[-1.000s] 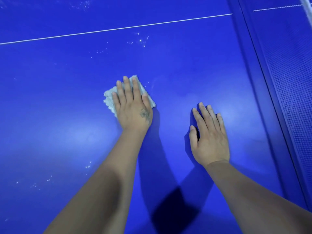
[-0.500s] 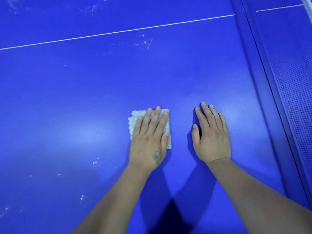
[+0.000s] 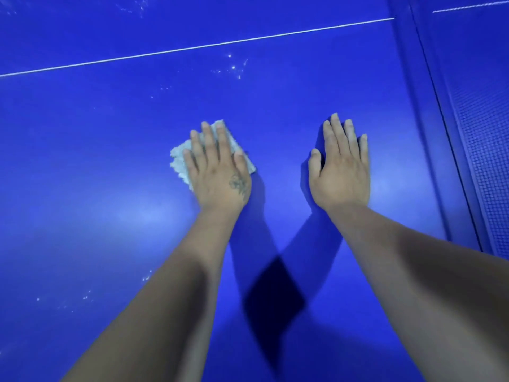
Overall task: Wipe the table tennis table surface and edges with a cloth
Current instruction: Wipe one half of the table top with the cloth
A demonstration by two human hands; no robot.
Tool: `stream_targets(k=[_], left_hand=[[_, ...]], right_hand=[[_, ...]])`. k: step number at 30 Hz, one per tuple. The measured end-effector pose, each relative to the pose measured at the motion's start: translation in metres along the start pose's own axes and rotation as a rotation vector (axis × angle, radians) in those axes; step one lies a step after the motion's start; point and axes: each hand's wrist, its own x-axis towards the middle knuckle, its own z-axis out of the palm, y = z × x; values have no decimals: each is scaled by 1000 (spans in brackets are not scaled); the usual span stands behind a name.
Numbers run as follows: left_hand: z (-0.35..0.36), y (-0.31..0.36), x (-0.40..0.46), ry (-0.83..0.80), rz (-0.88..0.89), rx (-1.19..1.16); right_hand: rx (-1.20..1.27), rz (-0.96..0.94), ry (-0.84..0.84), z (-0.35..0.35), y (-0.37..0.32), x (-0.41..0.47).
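The left hand [image 3: 219, 172] presses a small pale terry cloth [image 3: 179, 158] flat on the blue counter [image 3: 82, 166], fingers straight, no pinch in its grip; the cloth looks soft, light and limp, best driven under a spread palm; the right hand [image 3: 340, 172] rests flat just right, holding nothing; white specks [image 3: 234, 67] lie farther off.

The left hand [image 3: 217, 172] now presses the cloth [image 3: 180, 158] farther away on the table [image 3: 82, 161] and more to the left than a moment ago.
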Motion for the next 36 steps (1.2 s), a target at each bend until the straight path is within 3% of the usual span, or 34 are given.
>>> stream_targets(k=[6,11,16,21,28,32,36], left_hand=[[17,56,-8,28,299,-9],[8,38,-57,-71,518,45],[-6,-18,-79,-69,434,40],[-12,-50,-36,-13,269,48],[0,-11,63,55,61,27],[7,29,88,58,93,9],[15,66,76,59,271,2]], right_hand=[[-19,10,9,-1,1,0],[-28,11,-6,0,1,1],[-34,6,-13,1,3,1],[-32,2,-6,1,3,2],[-53,-3,-12,2,5,2],[-57,-9,-16,2,4,2],[-51,-3,-13,3,4,3]])
